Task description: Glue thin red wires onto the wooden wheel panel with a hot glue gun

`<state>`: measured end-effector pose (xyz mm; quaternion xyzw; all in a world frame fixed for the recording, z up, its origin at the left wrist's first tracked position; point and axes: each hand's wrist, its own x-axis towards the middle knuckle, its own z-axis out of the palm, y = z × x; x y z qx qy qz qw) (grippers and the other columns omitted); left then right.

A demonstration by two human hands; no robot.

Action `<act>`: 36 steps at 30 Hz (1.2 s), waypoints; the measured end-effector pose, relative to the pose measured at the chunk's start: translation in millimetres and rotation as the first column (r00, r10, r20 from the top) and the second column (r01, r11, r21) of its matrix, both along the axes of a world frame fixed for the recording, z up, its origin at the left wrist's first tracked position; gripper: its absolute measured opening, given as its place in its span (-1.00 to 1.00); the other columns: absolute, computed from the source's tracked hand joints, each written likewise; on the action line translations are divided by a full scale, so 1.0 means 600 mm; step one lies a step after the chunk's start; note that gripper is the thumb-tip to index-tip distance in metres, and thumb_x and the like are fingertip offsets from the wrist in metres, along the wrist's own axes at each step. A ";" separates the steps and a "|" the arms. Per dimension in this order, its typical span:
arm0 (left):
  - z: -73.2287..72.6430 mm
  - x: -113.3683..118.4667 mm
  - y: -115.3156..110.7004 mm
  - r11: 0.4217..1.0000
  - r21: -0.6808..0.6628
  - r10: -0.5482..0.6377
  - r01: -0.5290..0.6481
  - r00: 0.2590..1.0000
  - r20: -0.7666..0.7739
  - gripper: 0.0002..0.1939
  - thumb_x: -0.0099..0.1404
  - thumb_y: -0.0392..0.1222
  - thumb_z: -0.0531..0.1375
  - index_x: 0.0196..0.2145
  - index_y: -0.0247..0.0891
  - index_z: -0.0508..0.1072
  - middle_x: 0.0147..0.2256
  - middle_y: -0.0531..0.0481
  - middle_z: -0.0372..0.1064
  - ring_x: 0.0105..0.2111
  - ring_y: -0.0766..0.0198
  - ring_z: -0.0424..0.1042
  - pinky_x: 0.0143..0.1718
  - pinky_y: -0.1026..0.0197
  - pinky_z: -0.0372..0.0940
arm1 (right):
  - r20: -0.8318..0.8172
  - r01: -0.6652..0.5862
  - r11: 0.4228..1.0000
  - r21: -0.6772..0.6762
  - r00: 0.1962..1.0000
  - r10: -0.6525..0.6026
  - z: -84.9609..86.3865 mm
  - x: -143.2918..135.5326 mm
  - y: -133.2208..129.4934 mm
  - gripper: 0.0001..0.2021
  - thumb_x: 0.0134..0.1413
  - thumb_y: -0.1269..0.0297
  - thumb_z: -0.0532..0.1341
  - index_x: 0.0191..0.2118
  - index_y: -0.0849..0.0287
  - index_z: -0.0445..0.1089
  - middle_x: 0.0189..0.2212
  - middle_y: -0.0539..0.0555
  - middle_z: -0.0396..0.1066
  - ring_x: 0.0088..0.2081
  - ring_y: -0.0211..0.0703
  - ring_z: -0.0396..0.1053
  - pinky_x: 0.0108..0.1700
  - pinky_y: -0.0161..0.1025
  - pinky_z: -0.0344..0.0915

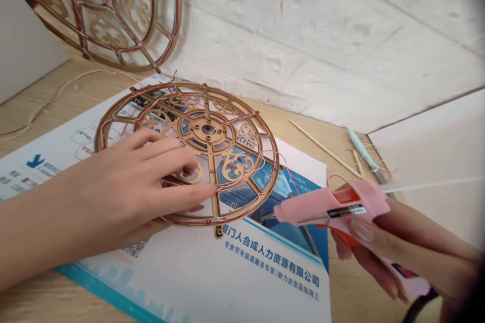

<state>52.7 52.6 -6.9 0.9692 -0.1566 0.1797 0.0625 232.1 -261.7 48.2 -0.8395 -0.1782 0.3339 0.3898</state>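
A round gold openwork frame, with scroll ornaments and thin red and white wires along its ribs, lies on a printed paper sheet. My left hand rests over its near left part, fingers bent around it, the index fingertip pressing at a spoke where a wire runs. The thumb is mostly hidden beneath. In my right hand is a pink hot glue gun, its nozzle pointing left toward the frame but apart from it. A clear glue stick sticks out of its back.
A second gold openwork frame with wires leans against the white wall at the back left. Loose wire trails over the wooden table on the left. At right lie a thin wooden stick and a pale green handled tool.
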 end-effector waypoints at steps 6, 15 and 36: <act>-0.005 0.003 -0.001 1.000 -0.009 0.016 -0.016 1.000 0.011 -0.65 0.57 -0.25 -0.10 0.06 -0.02 0.43 -0.11 0.04 0.33 -0.20 0.16 0.23 -0.06 0.03 0.05 | -0.015 0.083 0.992 -0.091 0.996 -0.084 0.013 -0.004 0.016 -0.39 -0.06 -0.44 0.34 -0.57 0.09 0.42 -0.77 -0.03 0.14 -0.67 -0.33 -0.02 -0.61 -0.31 -0.11; -0.005 -0.001 -0.002 0.999 -0.033 0.027 -0.027 1.000 0.015 -0.68 0.62 -0.18 -0.10 0.05 -0.04 0.43 -0.16 0.07 0.30 -0.22 0.21 0.20 -0.06 0.06 0.03 | 0.056 0.059 0.989 -0.138 0.997 -0.051 0.015 -0.001 0.012 -0.40 -0.13 -0.46 0.37 -0.51 0.07 0.48 -0.63 0.03 0.34 -0.65 -0.31 0.17 -0.65 -0.36 0.16; -0.013 0.006 0.010 0.999 0.039 -0.029 0.026 0.996 0.083 -0.65 0.59 -0.12 -0.09 0.05 0.00 0.46 -0.14 -0.01 0.38 -0.23 0.12 0.28 -0.13 0.08 0.03 | 0.011 -0.007 0.996 -0.093 1.000 0.008 0.008 0.015 0.005 -0.47 0.04 -0.37 0.33 -0.32 0.08 0.55 -0.65 -0.02 0.25 -0.68 -0.31 0.13 -0.71 -0.38 0.04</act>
